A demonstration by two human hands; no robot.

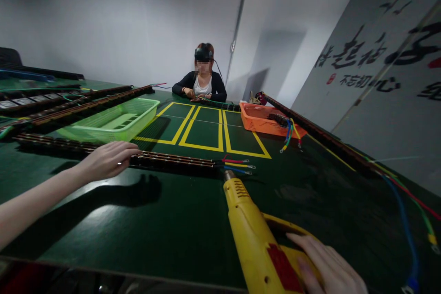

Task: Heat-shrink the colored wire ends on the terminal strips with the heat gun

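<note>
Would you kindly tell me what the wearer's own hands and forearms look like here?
The left hand is ungloved, with a small shiny spot near the fingers that may be a ring; the left forearm shows no sleeve, watch or bracelet. The right hand is also ungloved, with no ring visible; its forearm is out of view.
</note>
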